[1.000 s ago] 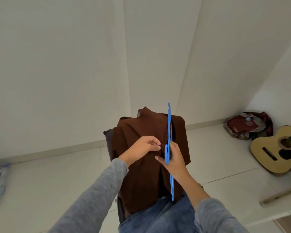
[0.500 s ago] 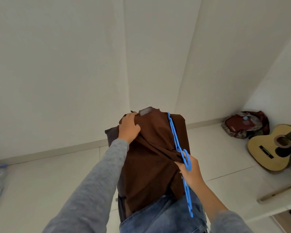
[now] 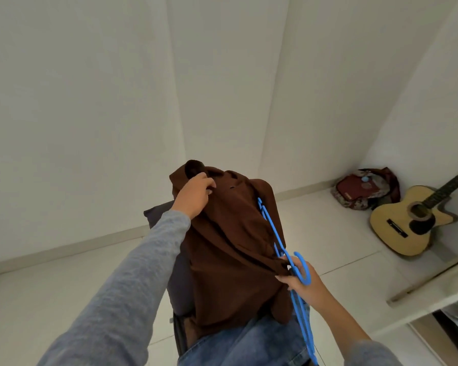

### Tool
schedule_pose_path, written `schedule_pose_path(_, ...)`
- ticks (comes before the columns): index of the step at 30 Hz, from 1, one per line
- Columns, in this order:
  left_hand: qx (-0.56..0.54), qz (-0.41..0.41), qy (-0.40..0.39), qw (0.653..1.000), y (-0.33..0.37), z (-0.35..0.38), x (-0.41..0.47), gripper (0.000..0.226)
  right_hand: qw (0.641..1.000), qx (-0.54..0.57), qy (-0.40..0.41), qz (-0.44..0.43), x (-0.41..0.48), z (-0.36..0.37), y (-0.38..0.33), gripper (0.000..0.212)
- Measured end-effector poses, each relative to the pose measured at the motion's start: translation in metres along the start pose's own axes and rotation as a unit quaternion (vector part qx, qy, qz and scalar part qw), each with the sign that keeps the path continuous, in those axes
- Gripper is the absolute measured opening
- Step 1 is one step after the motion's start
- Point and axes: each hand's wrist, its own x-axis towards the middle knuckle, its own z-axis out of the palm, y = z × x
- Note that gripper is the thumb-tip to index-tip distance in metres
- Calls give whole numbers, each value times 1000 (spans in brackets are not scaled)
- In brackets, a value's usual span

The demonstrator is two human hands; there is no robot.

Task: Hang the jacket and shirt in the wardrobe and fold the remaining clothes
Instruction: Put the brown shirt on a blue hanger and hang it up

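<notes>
— Nearest the lens, below the right fingers: blue denim [image 3: 251, 344], bunched at the bottom edge. Grey sleeves on both arms.

— And at the right hand [image 3: 303, 282]?

— Closed around the hook of a blue hanger [image 3: 300, 268], with a pinch of brown cloth caught in the same grip. Hanger frame running both ways from those fingers: one arm down over the denim, the other up and away under the cloth.

— Brown cloth meaning the brown shirt [image 3: 233, 249]?

— Yes. Draped between the two hands, pulled taut from the right fingers up to the left. Lower hem hanging down onto the denim.

— Left hand [image 3: 195, 195]?

— Farther out and higher, fingers curled shut on the shirt's collar end, thumb side on top. Can't tell how much cloth sits inside the grip.

— Under the left fingers?

— Dark grey fabric [image 3: 180, 283], just beside the shirt, partly covered by it.

— Beyond the hands?

— Pale floor [image 3: 325, 228], then white walls [image 3: 90, 101]. Well to the right of the right fingers, an acoustic guitar [image 3: 407, 225] leaning at the wall, and a reddish patterned bag [image 3: 362, 190] beside it on the floor.
</notes>
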Motion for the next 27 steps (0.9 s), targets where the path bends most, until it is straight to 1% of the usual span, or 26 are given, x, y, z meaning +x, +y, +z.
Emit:
schedule_pose_path(1, -35, -2, 14, 999, 5, -9, 2, 18, 999, 1, -38, 15, 0, -4, -5, 38)
schedule_pose_path(3, -113, -9, 44, 993, 17, -27, 3, 18, 995, 3, -97, 13, 2, -10, -14, 41)
schedule_pose_path(5, -156, -1, 42, 987, 30, -44, 3, 17, 995, 30, -97, 5, 3, -13, -29, 41)
schedule_pose_path(7, -169, 11, 13, 986, 45, -59, -3, 15, 997, 58, -59, -6, 3, -12, -48, 34)
schedule_pose_path(9, -168, 31, -17, 985, 61, -65, -8, 14, 998, 64, -14, -19, 7, -6, -68, 27)
schedule_pose_path(10, -171, 44, -23, 984, 70, -68, -11, 14, 997, 72, 9, -27, 9, -2, -79, 29)
schedule_pose_path(11, -177, 56, -28, 982, 79, -69, -15, 14, 995, 85, 31, -34, 11, 2, -88, 37)
schedule_pose_path(14, -192, 83, -32, 977, 103, -74, -23, 14, 990, 111, 68, -54, 16, 13, -111, 65)
schedule_pose_path(15, -197, 84, -31, 976, 109, -77, -25, 14, 990, 102, 75, -60, 16, 16, -117, 66)
schedule_pose_path(18, -190, 79, -24, 978, 118, -86, -32, 12, 986, 56, 130, -87, 10, 17, -130, 38)
schedule_pose_path(19, -184, 71, -27, 980, 114, -88, -36, 11, 983, 50, 150, -90, 9, 16, -131, 35)
schedule_pose_path(21, -196, 29, -61, 978, 101, -90, -42, 13, 979, 53, 178, -81, 8, 10, -131, 38)
schedule_pose_path(23, -191, -19, -128, 973, 87, -80, -54, 30, 976, 64, 196, -66, 6, 5, -127, 32)
schedule_pose_path(25, -138, -51, -215, 966, 74, -60, -69, 44, 975, 62, 208, -51, 2, 2, -119, 30)
schedule_pose_path(27, -105, -82, -319, 938, 61, -35, -85, 55, 974, 47, 220, -37, -3, -2, -112, 32)
